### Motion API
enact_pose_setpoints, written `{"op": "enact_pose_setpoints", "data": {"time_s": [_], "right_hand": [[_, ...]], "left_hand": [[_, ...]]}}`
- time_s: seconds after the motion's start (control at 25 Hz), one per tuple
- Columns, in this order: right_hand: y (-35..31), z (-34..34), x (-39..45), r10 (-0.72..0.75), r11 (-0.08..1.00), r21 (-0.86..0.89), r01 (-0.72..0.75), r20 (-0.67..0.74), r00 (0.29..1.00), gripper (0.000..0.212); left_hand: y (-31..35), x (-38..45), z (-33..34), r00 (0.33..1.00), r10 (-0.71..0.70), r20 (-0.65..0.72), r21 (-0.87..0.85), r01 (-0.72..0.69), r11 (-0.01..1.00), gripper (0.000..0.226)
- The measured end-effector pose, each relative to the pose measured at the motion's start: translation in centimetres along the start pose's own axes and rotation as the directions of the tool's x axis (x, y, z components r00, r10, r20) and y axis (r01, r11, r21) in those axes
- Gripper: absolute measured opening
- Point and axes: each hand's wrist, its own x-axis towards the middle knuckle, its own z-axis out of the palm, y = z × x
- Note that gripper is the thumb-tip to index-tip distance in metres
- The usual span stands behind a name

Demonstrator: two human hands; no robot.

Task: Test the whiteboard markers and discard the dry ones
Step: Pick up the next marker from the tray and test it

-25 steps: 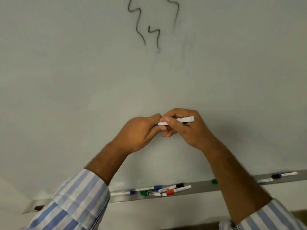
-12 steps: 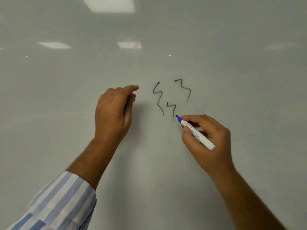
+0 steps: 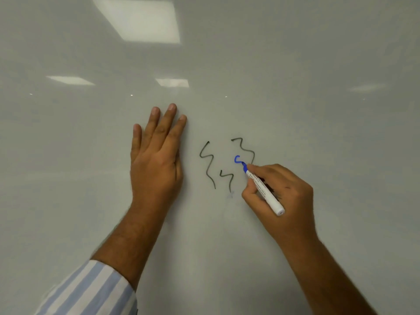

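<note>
Left hand (image 3: 156, 153) flat on whiteboard (image 3: 318, 110), right hand (image 3: 281, 194) gripping marker (image 3: 263, 189)

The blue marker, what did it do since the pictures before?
A second ago both hands were pulling its cap off low by the tray. Then the right hand carried the blue marker up to the whiteboard, and now its tip has drawn a small blue curl. The left hand let go and opened flat on the board. The three dark squiggles stayed as they were.

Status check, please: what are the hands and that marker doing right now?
Left hand flat on whiteboard, empty. Right hand holds blue marker, tip on board. Blue mark showing. Nothing in the way.
</note>
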Motion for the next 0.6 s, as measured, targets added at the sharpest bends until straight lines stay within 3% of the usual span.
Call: {"op": "enact_pose_setpoints", "data": {"time_s": [0.24, 0.44, 0.6], "right_hand": [[0.3, -1.7, -2.4, 0.062, 0.998, -0.037, -0.058, 0.119, 0.991, 0.014], [1.7, -2.6, -1.2, 0.109, 0.994, 0.009, -0.109, -0.143, 0.984, 0.015], [3.0, -2.7, 1.0, 0.061, 0.995, -0.065, -0.070, -0.130, 0.990, 0.021]], "left_hand": [[0.0, -0.5, 0.2, 1.000, 0.000, -0.006, 0.044, 0.000, 0.999, 0.063], [0.1, -0.9, 0.3, 1.000, -0.007, -0.021, 0.053, 0.008, 0.999, 0.059], [0.1, -1.2, 0.3, 1.000, -0.004, -0.029, 0.056, 0.006, 0.998, 0.058]]}}
